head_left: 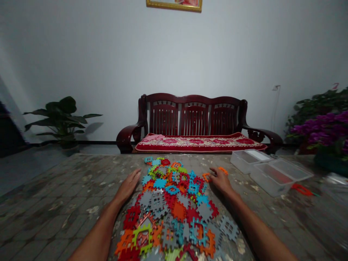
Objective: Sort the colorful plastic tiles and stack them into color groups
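Left forearm (101, 229) bare, tapering forward; left hand (131, 182) bare, slim, fine detail blurred. Right forearm (254, 223) likewise bare, tapering; right hand (223, 181) bare, slender, finer features too small to tell.

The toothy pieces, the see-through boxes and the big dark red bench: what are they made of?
The toothy pieces look like hard, slightly shiny plastic, with bright, even colors. The see-through boxes seem to be cloudy plastic: color shows through a wall. The bench is probably varnished wood: its dark red curves gleam, though grain isn't clear.
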The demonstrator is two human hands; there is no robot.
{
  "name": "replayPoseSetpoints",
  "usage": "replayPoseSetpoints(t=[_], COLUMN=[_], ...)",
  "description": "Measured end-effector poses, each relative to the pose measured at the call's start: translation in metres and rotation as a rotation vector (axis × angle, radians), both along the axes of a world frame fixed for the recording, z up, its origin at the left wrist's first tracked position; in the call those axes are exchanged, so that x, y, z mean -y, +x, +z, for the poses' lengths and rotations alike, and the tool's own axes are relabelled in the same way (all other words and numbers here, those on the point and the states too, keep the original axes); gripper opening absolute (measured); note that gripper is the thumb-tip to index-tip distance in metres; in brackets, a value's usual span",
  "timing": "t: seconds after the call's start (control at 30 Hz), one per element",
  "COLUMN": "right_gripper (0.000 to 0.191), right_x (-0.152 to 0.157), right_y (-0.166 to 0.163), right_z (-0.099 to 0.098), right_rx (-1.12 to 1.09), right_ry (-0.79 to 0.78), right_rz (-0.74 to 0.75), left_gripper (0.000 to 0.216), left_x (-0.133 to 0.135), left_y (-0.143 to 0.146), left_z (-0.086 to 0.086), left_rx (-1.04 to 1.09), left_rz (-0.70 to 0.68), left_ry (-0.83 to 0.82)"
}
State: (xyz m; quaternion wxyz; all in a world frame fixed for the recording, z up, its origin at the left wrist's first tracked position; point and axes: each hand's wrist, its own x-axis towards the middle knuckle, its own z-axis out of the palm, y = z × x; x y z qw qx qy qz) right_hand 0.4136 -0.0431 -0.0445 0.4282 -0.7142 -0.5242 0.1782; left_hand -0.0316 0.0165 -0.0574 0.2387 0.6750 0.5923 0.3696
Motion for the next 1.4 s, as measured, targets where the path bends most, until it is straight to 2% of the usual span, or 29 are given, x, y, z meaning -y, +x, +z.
replayPoseSetpoints(t=[0.13, 0.27, 0.5, 0.67, 0.87, 1.13, 1.2, 1.33, 1.4], right_gripper=[0.049, 0.047, 0.05, 0.053, 0.055, 0.067, 0.064, 0.042, 0.037], right_x=[0.014, 0.021, 0.02, 0.012, -0.002, -0.004, -0.002, -0.001, -0.002], right_y=[-0.006, -0.01, -0.006, 0.028, 0.061, 0.06, 0.058, 0.06, 0.062], right_z=[-0.007, -0.002, -0.008, -0.002, -0.004, -0.007, -0.006, -0.006, -0.007], right_rx=[0.472, 0.626, 0.636, 0.565, 0.56, 0.601, 0.644, 0.735, 0.754], right_ry=[-0.064, -0.125, -0.075, -0.023, -0.067, -0.182, -0.193, -0.179, -0.174], right_rz=[0.066, 0.044, 0.015, -0.156, -0.23, -0.264, -0.258, -0.211, -0.215], left_gripper=[0.07, 0.062, 0.062, 0.056, 0.057, 0.053, 0.053, 0.055, 0.055], left_x=[0.006, 0.003, -0.001, -0.004, -0.006, -0.01, -0.01, -0.009, -0.008], left_y=[-0.005, -0.004, -0.006, -0.006, -0.006, -0.006, -0.006, -0.005, -0.005], left_z=[-0.003, -0.001, -0.004, -0.005, -0.006, -0.006, -0.006, -0.005, -0.004], left_rx=[0.021, -0.002, -0.1, -0.129, -0.179, -0.225, -0.231, -0.242, -0.249], left_rz=[0.071, 0.073, 0.022, 0.017, 0.002, 0.008, 0.008, 0.002, 0.005], left_ry=[0.025, 0.04, 0.066, 0.081, 0.077, 0.065, 0.068, 0.061, 0.052])
